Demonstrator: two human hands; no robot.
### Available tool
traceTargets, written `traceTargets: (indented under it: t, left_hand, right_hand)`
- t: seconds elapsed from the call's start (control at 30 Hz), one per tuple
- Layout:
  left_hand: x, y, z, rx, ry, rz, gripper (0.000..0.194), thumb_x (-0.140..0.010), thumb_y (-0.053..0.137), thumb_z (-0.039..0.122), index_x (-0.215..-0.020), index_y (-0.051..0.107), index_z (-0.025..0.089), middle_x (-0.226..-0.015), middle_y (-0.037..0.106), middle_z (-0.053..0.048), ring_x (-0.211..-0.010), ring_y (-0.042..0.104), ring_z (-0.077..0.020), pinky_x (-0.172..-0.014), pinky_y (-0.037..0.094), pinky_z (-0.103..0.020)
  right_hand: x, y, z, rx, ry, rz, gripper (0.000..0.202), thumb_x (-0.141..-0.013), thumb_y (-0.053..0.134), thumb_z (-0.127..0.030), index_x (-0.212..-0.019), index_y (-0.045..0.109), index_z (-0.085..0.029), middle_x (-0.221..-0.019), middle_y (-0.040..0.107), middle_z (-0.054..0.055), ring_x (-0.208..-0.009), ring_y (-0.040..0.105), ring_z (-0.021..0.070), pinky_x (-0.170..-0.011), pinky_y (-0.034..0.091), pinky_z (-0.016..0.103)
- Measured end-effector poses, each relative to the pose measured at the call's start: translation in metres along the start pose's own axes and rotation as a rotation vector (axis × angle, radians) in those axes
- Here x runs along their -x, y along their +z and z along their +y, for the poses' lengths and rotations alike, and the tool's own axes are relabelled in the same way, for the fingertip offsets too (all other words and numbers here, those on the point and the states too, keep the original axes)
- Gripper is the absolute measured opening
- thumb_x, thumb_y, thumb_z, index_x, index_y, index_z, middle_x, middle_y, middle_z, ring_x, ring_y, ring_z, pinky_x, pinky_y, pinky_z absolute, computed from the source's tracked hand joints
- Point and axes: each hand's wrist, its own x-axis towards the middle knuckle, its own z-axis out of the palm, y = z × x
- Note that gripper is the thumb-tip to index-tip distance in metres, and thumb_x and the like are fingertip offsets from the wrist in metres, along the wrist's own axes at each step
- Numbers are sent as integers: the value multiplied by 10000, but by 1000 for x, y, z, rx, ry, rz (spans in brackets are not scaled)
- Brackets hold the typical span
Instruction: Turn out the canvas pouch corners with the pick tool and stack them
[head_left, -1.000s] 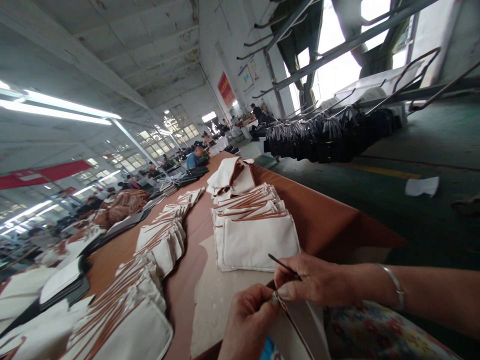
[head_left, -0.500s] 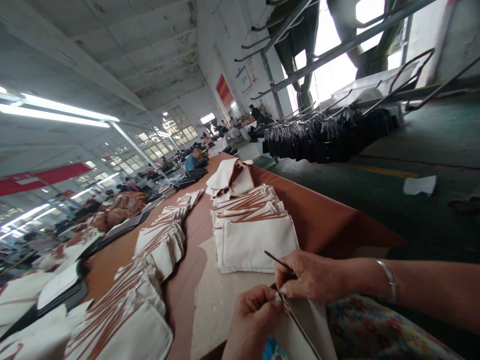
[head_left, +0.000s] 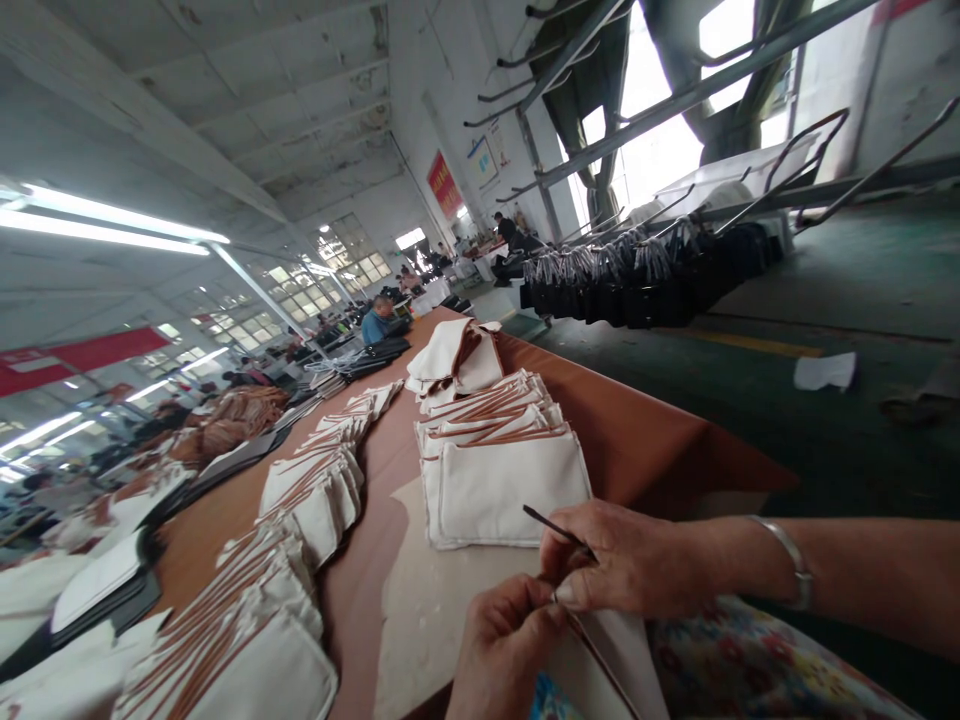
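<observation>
At the lower right, a white leather-like panel with a brown edge (head_left: 600, 660) lies over my lap. My left hand (head_left: 506, 640) is closed, pinching its top corner between thumb and fingers. My right hand (head_left: 626, 560), a silver bangle on its wrist, is closed too. Its thumb and forefinger meet the same corner, right against the left fingertips. A thin dark tool (head_left: 556, 528) sticks out of the right hand toward the upper left; its other end is hidden in the palm. Just beyond the hands stands a stack of white pieces with brown edges (head_left: 510, 490).
A long row of similar white pieces (head_left: 262, 640) leans along the table's left. More folded pieces (head_left: 450, 350) lie behind the near stack. Brown sheet (head_left: 622, 420) covers the table. A metal rack with hanging black items (head_left: 637, 290) stands at right. A person (head_left: 377, 322) sits farther back.
Both hands keep their grip at the panel's corner, the fingertips shifting slightly. The right hand and dark tool have tilted a little. The whole view has shifted slightly.
</observation>
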Motion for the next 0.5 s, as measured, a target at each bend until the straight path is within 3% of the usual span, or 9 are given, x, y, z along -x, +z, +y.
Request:
traceTargets:
  t: [0.13, 0.23, 0.4, 0.5]
  left_hand:
    - [4, 2, 5, -80, -48, 21, 233, -672, 765, 354, -659, 679, 138, -575, 575, 2, -511, 408, -90, -494, 253, -215]
    - [7, 9, 14, -201, 5, 51, 166, -699, 680, 298, -634, 647, 149, -548, 493, 33, -525, 351, -90, -500, 233, -225]
    - [10, 24, 23, -460, 157, 147, 142, -691, 549, 207, -561, 588, 169, -577, 479, 29, -585, 375, -119, -536, 269, -236]
    - [8, 23, 19, -447, 121, 154, 136, -675, 560, 223, -548, 563, 173, -544, 422, 43, -557, 326, -110, -524, 244, -238]
  right_hand:
    - [-2, 4, 2, -63, -18, -14, 182, -703, 626, -169, -884, 620, -146, -738, 628, -12, -671, 552, 125, -573, 409, 193]
    - [-1, 7, 2, 20, -31, 21, 160, -690, 614, -174, -849, 616, -151, -694, 616, -15, -614, 533, 117, -528, 381, 190]
    - [-3, 16, 9, 297, -121, 120, 96, -670, 558, -140, -748, 611, -158, -671, 634, 17, -605, 553, 136, -564, 395, 224]
    - [-9, 15, 15, 213, -96, 95, 124, -646, 546, -121, -728, 634, -149, -630, 616, 4, -585, 552, 127, -548, 401, 210]
